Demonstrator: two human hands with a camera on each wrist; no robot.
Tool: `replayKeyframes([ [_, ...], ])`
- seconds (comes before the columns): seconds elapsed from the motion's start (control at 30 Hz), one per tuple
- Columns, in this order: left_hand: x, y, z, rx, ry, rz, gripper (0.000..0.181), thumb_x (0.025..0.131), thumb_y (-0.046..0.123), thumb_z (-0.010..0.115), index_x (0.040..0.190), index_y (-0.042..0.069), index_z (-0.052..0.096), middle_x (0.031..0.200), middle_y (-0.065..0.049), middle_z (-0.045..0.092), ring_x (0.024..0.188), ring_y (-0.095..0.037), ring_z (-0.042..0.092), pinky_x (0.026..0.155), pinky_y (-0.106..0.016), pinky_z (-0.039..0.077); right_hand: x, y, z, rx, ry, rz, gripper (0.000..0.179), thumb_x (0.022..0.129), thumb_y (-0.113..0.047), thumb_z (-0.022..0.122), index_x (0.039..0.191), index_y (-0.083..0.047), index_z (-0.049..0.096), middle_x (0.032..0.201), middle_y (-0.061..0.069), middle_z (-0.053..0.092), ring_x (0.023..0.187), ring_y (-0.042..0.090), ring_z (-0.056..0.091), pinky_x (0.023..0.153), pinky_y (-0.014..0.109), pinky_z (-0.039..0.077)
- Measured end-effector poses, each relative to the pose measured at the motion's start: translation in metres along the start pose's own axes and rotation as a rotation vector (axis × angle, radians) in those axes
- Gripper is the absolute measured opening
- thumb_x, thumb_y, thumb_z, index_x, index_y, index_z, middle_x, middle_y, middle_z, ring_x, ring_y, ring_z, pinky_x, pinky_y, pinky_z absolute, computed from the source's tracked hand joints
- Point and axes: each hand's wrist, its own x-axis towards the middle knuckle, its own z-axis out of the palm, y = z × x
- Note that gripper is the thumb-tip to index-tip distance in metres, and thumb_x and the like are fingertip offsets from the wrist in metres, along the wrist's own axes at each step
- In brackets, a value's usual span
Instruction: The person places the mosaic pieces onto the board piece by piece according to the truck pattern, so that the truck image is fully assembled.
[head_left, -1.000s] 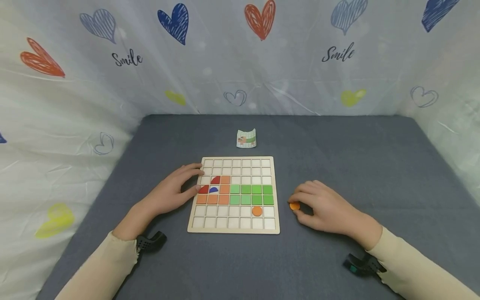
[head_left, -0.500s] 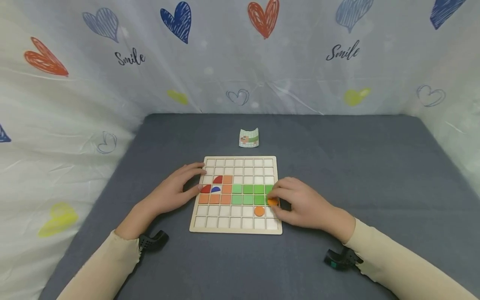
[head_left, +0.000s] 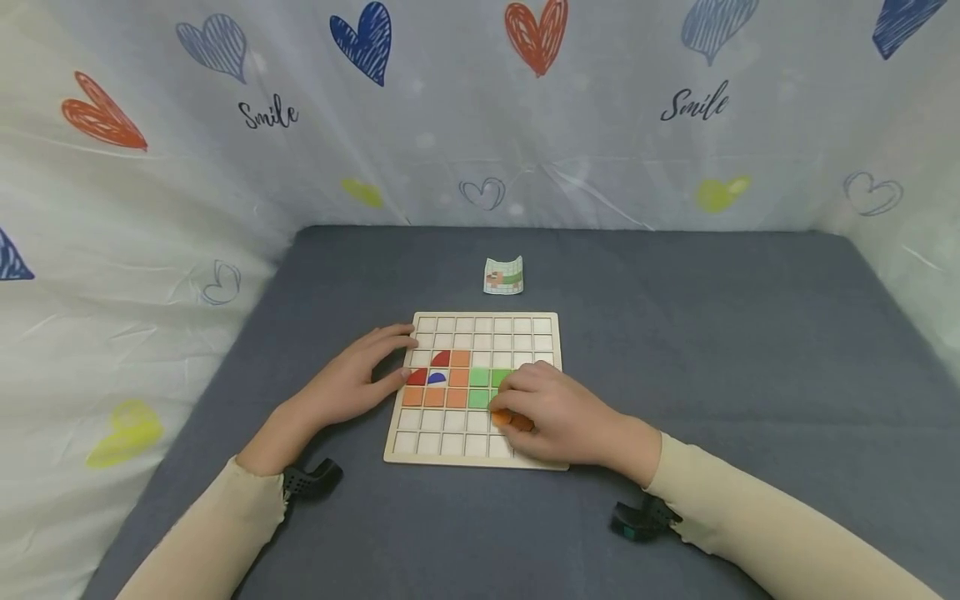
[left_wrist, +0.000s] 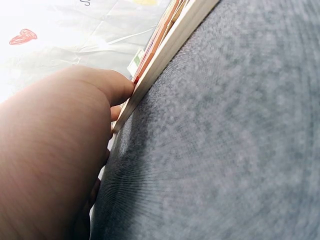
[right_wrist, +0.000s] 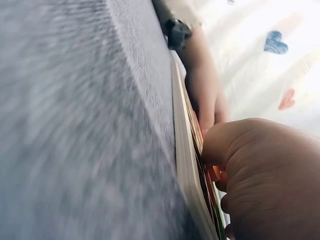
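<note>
A square wooden grid board (head_left: 480,459) lies on the table with coloured tiles set in its cells. Orange square tiles (head_left: 433,397), two red curved tiles (head_left: 441,359), a white tile with a blue half-round (head_left: 437,378) and green tiles (head_left: 478,377) show. My left hand (head_left: 347,382) rests at the board's left edge, fingers extended, thumb on the rim. Over the board's right part, my right hand (head_left: 558,412) pinches an orange round piece (head_left: 500,418) between thumb and fingers. Another orange disc (head_left: 522,422) lies partly under that hand, which also hides several green tiles.
Behind the board stands a small curled card (head_left: 503,276) with a printed grid pattern. Grey cloth covers the table (head_left: 712,333). A white curtain (head_left: 420,142) with printed hearts hangs at the back and sides.
My right hand has moved left from the table beside the board to over its right part, carrying the orange round piece. My left hand stays at the board's edge. The head view has shifted slightly.
</note>
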Motion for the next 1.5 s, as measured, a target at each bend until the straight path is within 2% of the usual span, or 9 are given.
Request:
replayKeyframes([
  [0.5, 0.001, -0.002, 0.0, -0.015, 0.007, 0.013, 0.052, 0.112, 0.045, 0.064, 0.157, 0.02, 0.058, 0.174, -0.005, 0.039, 0.162, -0.035, 0.031, 0.132, -0.063, 0.022, 0.037, -0.018, 0.024, -0.007, -0.042, -0.053, 0.01, 0.097, -0.017, 0.08, 0.106, -0.013, 0.081, 0.1, -0.004, 0.068, 0.088, 0.013, 0.06, 0.082, 0.032, 0.053],
  [0.73, 0.001, -0.002, 0.0, -0.015, 0.004, 0.011, 0.051, 0.112, 0.044, 0.064, 0.157, 0.02, 0.058, 0.174, -0.005, 0.039, 0.163, -0.037, 0.029, 0.13, -0.066, 0.024, 0.051, -0.023, 0.031, 0.01, -0.072, -0.011, 0.011, 0.1, -0.02, 0.077, 0.11, -0.016, 0.081, 0.103, -0.007, 0.068, 0.091, 0.011, 0.059, 0.083, 0.03, 0.05],
  [0.9, 0.001, -0.001, -0.001, -0.011, 0.004, 0.012, 0.05, 0.112, 0.044, 0.064, 0.157, 0.02, 0.058, 0.174, -0.004, 0.039, 0.163, -0.035, 0.03, 0.131, -0.063, 0.023, 0.06, -0.024, 0.036, -0.007, -0.106, 0.009, 0.012, 0.102, -0.024, 0.076, 0.112, -0.018, 0.081, 0.103, -0.008, 0.067, 0.093, 0.011, 0.059, 0.087, 0.031, 0.051],
  [1.1, 0.001, -0.001, 0.0, -0.013, 0.0, 0.015, 0.051, 0.113, 0.044, 0.064, 0.157, 0.02, 0.058, 0.174, -0.004, 0.038, 0.163, -0.035, 0.03, 0.131, -0.063, 0.023, 0.065, -0.023, 0.037, 0.004, -0.134, 0.049, 0.012, 0.101, -0.024, 0.078, 0.111, -0.018, 0.081, 0.104, -0.008, 0.07, 0.096, 0.011, 0.063, 0.086, 0.033, 0.052],
  [1.3, 0.002, 0.0, -0.001, -0.015, 0.0, 0.002, 0.05, 0.113, 0.043, 0.064, 0.157, 0.02, 0.058, 0.174, -0.004, 0.039, 0.163, -0.035, 0.029, 0.131, -0.064, 0.023, 0.066, -0.021, 0.037, 0.031, -0.139, 0.059, 0.013, 0.102, -0.023, 0.078, 0.112, -0.017, 0.081, 0.107, -0.006, 0.072, 0.101, 0.012, 0.065, 0.094, 0.034, 0.054],
  [1.5, 0.001, -0.001, -0.001, -0.007, 0.001, 0.005, 0.052, 0.113, 0.045, 0.064, 0.158, 0.02, 0.057, 0.174, -0.004, 0.038, 0.163, -0.035, 0.03, 0.131, -0.064, 0.023, 0.068, -0.019, 0.038, 0.057, -0.147, 0.076, 0.014, 0.101, -0.023, 0.08, 0.113, -0.016, 0.082, 0.107, -0.006, 0.073, 0.102, 0.012, 0.066, 0.095, 0.033, 0.054],
])
